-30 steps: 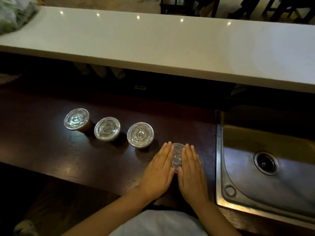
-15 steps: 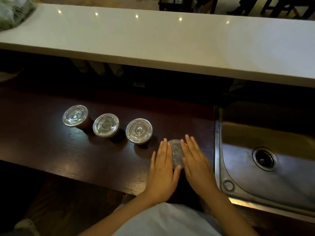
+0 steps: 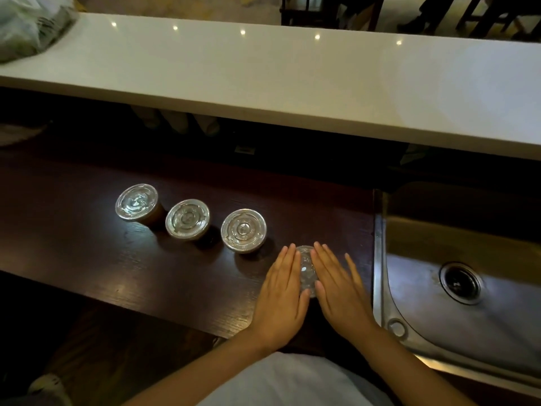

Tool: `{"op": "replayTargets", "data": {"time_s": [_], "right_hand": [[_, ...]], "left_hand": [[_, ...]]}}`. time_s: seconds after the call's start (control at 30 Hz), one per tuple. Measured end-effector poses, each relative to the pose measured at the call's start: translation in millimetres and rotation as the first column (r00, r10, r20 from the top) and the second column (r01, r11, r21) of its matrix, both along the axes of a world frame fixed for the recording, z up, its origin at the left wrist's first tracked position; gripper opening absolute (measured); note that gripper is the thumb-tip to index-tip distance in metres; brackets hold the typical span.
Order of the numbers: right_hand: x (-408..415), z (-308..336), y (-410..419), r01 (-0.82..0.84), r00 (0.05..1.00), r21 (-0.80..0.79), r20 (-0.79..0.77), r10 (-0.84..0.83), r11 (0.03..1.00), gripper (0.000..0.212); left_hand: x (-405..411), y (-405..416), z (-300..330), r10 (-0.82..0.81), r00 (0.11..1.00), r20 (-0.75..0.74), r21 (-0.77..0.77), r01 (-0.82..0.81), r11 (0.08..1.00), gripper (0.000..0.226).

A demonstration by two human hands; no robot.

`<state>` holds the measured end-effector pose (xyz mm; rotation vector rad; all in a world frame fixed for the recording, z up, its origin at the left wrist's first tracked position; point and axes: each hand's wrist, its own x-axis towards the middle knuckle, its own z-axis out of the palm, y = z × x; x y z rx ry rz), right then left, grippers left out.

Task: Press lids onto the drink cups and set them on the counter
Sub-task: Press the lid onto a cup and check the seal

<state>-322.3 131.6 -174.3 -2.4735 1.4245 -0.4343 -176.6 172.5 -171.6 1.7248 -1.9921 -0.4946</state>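
Three drink cups with clear lids stand in a row on the dark wooden worktop [image 3: 87,259]: the left one [image 3: 136,202], the middle one [image 3: 187,219] and the right one [image 3: 243,230]. A fourth cup's clear lid [image 3: 307,271] shows in the gap between my hands. My left hand [image 3: 282,294] lies flat over the lid's left side, fingers straight. My right hand [image 3: 339,285] lies flat over its right side, fingers spread. The cup below the lid is hidden.
A steel sink [image 3: 456,288] with a drain sits right of my hands. A long white counter [image 3: 292,83] runs across the back, raised above the worktop. A plastic bag [image 3: 26,27] lies on its far left end.
Both hands stay flat on the fourth lid. My right hand's fingers have spread a little; the view has shifted slightly.
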Motion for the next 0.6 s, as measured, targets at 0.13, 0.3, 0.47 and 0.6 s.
{"op": "replayTargets", "data": {"time_s": [0.13, 0.3, 0.47, 0.6], "right_hand": [[-1, -1, 5, 0.031, 0.999, 0.006, 0.038, -0.031, 1.000, 0.055], [-21, 2, 18, -0.118, 0.977, -0.144, 0.161, 0.141, 0.983, 0.052], [-25, 6, 10, -0.156, 0.977, -0.425, 0.063, 0.202, 0.892, 0.021], [-24, 18, 3, -0.253, 0.957, -0.480, 0.005, 0.291, 0.840, 0.007]], "left_hand": [[7, -2, 5, -0.065, 0.997, 0.040, -0.002, 0.065, 0.998, 0.070], [20, -5, 6, -0.203, 0.970, 0.134, -0.009, 0.206, 0.979, 0.086], [21, -12, 2, -0.181, 0.974, 0.135, -0.049, 0.189, 0.981, 0.072], [15, -8, 5, -0.074, 0.994, -0.076, -0.024, 0.073, 0.997, 0.077]]}}
